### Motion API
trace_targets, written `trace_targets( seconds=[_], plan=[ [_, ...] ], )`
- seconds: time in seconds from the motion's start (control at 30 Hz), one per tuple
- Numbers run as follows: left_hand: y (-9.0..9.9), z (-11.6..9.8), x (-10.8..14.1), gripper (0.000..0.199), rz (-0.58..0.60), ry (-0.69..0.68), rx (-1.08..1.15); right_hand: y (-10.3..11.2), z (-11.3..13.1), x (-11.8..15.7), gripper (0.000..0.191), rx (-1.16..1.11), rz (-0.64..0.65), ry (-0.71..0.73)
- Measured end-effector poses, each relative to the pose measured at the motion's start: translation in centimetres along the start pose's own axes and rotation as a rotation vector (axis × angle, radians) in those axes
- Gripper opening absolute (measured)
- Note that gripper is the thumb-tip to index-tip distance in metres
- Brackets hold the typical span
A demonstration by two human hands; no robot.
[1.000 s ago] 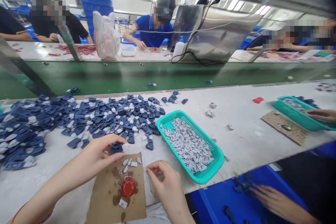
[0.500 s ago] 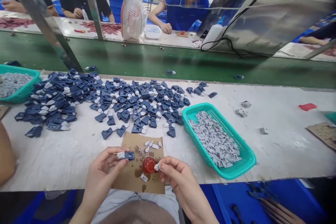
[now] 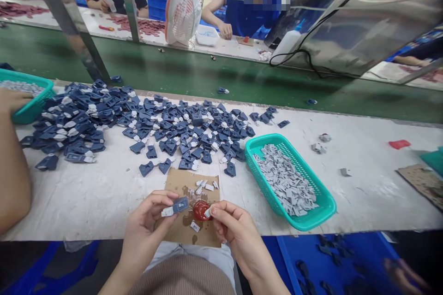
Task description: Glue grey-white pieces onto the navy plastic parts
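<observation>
My left hand (image 3: pixel 148 226) pinches a dark blue plastic part (image 3: pixel 180 204) with a pale grey end, held tilted above a piece of cardboard (image 3: pixel 173 235). Between the thumb and fingers of my right hand (image 3: pixel 235 230) is a small grey plastic piece (image 3: pixel 207 212), at the right side of a round red cap (image 3: pixel 200 210); whether it touches the cap I cannot tell. Another small grey piece (image 3: pixel 194 226) lies just below the cap, and several more (image 3: pixel 209 187) lie above it. Wet spots mark the cardboard.
Behind my hands spreads a large pile of blue parts (image 3: pixel 194 124). A green basket (image 3: pixel 304 226) of grey pieces stands to the right. At the left, a co-worker's arm (image 3: pixel 14 170) reaches to another green basket (image 3: pixel 29 111). Beyond runs a green belt (image 3: pixel 155 69).
My left hand has turned the blue part so its far end points up to the right. My right hand stays at the red cap. The co-worker's arm now reaches into the left basket.
</observation>
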State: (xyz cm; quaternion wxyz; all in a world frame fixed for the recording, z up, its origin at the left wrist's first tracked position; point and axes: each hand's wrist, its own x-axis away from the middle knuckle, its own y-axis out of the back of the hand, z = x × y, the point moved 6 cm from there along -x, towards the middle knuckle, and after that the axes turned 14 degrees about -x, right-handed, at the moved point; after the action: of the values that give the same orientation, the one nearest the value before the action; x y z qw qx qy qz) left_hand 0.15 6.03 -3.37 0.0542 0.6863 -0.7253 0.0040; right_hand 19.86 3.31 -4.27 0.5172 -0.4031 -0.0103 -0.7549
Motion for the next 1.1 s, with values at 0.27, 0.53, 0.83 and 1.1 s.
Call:
trace_targets(
  seconds=[0.27,0.53,0.83,1.1],
  plan=[
    [-1.4,-0.8,0.2,0.012,0.049,-0.115,-0.032,-0.3,0.3,0.5,0.032,-0.085,0.001,-0.046],
    [-2.1,-2.6,0.6,0.024,-0.004,-0.259,-0.043,-2.5,1.9,2.4,0.026,-0.187,0.032,-0.007],
    [-2.3,-3.5,1.3,0.024,-0.058,-0.301,-0.101,-3.8,1.9,3.6,0.018,-0.149,0.091,0.050],
    [-2.5,-3.7,1.6,0.021,-0.089,-0.308,-0.108,-4.1,1.8,3.9,0.017,-0.169,0.074,0.062]
  ],
)
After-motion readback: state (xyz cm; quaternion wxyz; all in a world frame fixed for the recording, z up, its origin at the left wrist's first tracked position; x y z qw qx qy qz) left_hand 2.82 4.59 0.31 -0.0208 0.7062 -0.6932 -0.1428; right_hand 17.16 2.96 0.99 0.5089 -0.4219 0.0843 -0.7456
